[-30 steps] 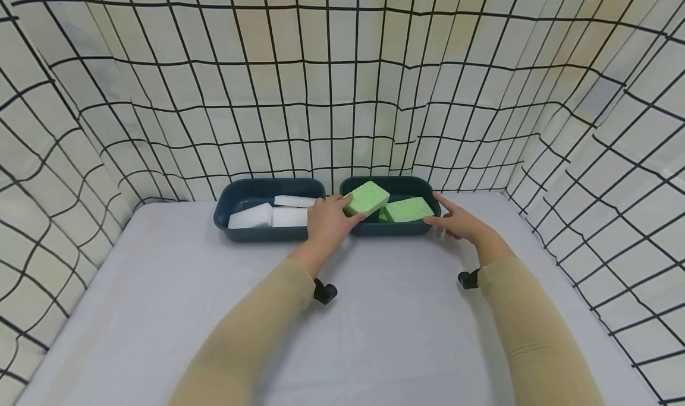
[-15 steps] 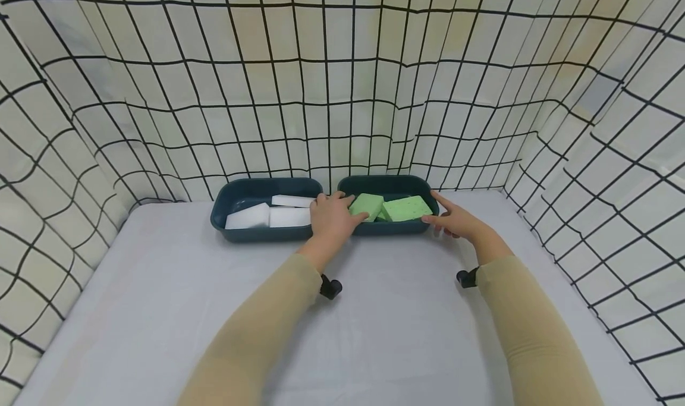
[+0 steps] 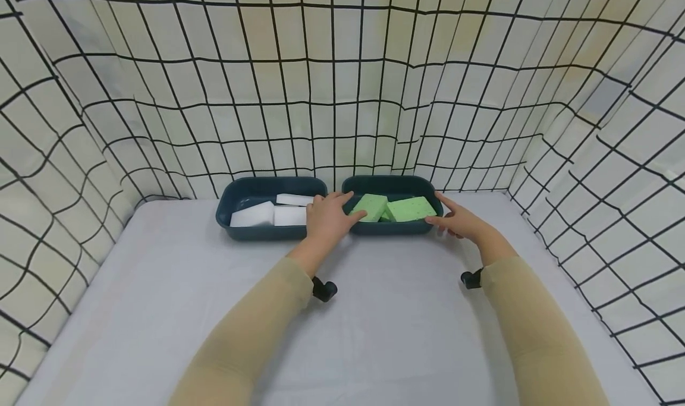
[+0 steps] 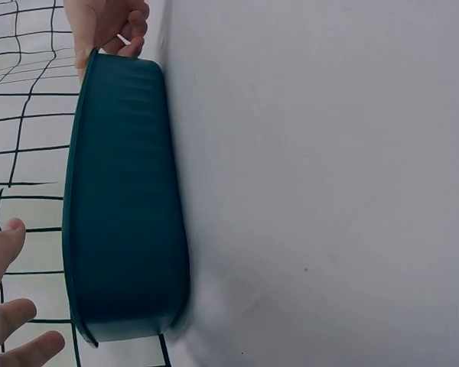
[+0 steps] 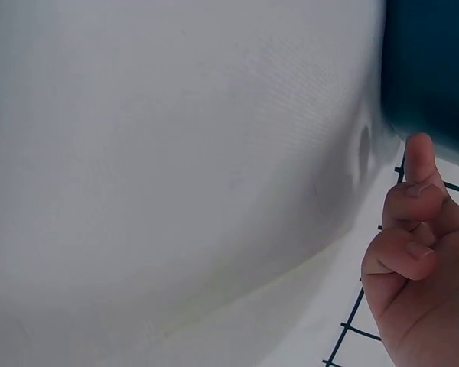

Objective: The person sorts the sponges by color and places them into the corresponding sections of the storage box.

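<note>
While the right hand (image 3: 460, 220) rests against the right end of the right-hand tray (image 3: 393, 227), its fingers lie fairly straight along the rim, so it steadies the tray rather than gripping anything. In the right wrist view that hand (image 5: 421, 260) shows its lower fingers curled loosely with nothing in them and one fingertip up by the dark tray wall (image 5: 428, 69).

At the tray's left end, the left hand (image 3: 327, 216) lies across the gap between the two trays, thumb and fingers spread and reaching onto the nearer green sponge (image 3: 368, 206). I cannot tell whether it pinches that sponge or merely touches it; the sponge lies flat in the tray, which suggests it rests there under its own weight. A second green sponge (image 3: 411, 208) lies just beside it on the right, tilted a little against the first.

With a hand at each end, the right-hand tray is bracketed and kept from sliding on the smooth grey table (image 3: 374, 334).

The left-hand tray (image 3: 262, 232) stands touching or nearly touching its neighbour, at the far edge of the table against the checked backdrop (image 3: 342, 85), and holds white sponges (image 3: 270, 214) lying side by side.
</note>
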`<state>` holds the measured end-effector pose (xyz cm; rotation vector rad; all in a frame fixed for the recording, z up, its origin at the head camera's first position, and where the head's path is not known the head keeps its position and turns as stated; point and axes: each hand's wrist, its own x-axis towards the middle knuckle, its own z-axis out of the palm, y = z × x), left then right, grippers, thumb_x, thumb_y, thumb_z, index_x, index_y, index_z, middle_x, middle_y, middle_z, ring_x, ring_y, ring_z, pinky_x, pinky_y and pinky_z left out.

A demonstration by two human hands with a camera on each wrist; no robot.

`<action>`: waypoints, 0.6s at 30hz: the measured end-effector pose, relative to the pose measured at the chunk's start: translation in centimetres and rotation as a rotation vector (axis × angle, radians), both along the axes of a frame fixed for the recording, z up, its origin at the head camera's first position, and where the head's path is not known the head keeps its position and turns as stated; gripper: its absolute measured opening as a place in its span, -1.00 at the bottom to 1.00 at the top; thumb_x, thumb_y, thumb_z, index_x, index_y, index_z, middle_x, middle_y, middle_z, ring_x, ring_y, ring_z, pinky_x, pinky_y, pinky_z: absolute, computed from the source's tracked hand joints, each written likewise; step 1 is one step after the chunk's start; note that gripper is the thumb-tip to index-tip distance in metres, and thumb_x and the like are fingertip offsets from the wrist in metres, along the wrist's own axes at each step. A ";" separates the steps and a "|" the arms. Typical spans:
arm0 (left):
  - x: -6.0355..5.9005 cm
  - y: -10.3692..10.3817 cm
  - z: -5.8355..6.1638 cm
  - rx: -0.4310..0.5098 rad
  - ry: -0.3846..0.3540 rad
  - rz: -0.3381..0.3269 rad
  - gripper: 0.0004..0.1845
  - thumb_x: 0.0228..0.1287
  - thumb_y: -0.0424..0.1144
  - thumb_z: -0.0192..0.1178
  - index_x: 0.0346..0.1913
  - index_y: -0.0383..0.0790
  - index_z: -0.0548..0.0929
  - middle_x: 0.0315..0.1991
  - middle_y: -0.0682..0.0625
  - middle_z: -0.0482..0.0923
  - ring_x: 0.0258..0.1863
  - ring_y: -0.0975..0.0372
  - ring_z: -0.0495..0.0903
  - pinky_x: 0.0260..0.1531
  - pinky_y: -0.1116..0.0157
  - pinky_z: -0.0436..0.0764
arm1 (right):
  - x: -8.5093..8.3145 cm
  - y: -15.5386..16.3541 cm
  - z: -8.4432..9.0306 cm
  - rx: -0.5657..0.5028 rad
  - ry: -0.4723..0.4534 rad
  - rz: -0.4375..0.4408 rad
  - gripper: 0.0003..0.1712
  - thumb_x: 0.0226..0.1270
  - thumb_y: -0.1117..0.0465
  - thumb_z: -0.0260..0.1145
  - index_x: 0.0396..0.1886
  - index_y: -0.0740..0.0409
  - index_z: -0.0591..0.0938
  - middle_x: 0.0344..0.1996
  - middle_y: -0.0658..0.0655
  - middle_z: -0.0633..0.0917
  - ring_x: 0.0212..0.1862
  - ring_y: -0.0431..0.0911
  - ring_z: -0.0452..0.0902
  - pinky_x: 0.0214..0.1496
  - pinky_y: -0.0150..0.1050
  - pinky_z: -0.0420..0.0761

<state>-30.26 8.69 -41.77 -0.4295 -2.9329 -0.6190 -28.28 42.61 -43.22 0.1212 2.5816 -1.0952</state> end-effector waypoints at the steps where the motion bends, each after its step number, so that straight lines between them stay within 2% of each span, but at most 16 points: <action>1: 0.1 0.0 0.1 0.002 0.001 -0.003 -0.24 0.24 0.41 0.14 0.45 0.18 0.41 0.38 -0.01 0.41 0.17 -0.05 0.37 0.14 -0.05 0.35 | 0.0 0.1 0.0 0.008 0.001 0.003 0.23 0.14 -0.43 0.33 0.61 -0.37 -0.20 -0.24 0.19 0.69 -0.51 -0.07 0.33 -0.48 -0.26 0.30; 8: 0.9 -0.2 0.9 0.025 -0.002 -0.011 -0.23 0.25 0.38 0.15 0.46 0.15 0.39 0.38 -0.01 0.41 0.17 -0.07 0.38 0.15 -0.06 0.36 | 0.0 0.6 -0.1 0.057 0.010 0.019 0.22 0.19 -0.43 0.29 0.62 -0.34 -0.24 -0.16 0.18 0.67 -0.39 -0.01 0.42 -0.42 -0.24 0.34; 13: 1.4 -0.6 1.1 0.055 -0.006 -0.034 -0.22 0.26 0.37 0.16 0.47 0.14 0.37 0.40 0.02 0.39 0.21 -0.07 0.35 0.18 -0.07 0.34 | 0.5 1.1 0.0 0.083 0.027 -0.030 0.14 0.29 -0.44 0.19 0.62 -0.32 -0.25 -0.06 0.25 0.64 -0.36 0.01 0.46 -0.38 -0.23 0.37; 15: 1.7 -0.9 1.3 0.059 -0.008 -0.045 -0.22 0.25 0.37 0.16 0.47 0.14 0.36 0.41 0.02 0.38 0.25 -0.08 0.33 0.21 -0.09 0.32 | 0.9 1.2 0.2 0.127 0.056 -0.056 0.10 0.30 -0.48 0.11 0.62 -0.32 -0.23 0.05 0.30 0.59 -0.24 0.06 0.51 -0.28 -0.17 0.46; 18: 2.2 -1.6 1.6 0.055 -0.007 -0.063 -0.21 0.25 0.37 0.16 0.48 0.14 0.35 0.42 0.01 0.37 0.27 -0.08 0.31 0.21 -0.11 0.31 | 1.7 1.3 0.7 0.209 0.117 -0.084 0.09 0.28 -0.55 0.02 0.62 -0.28 -0.20 0.20 0.36 0.48 0.02 0.20 0.48 -0.07 0.04 0.51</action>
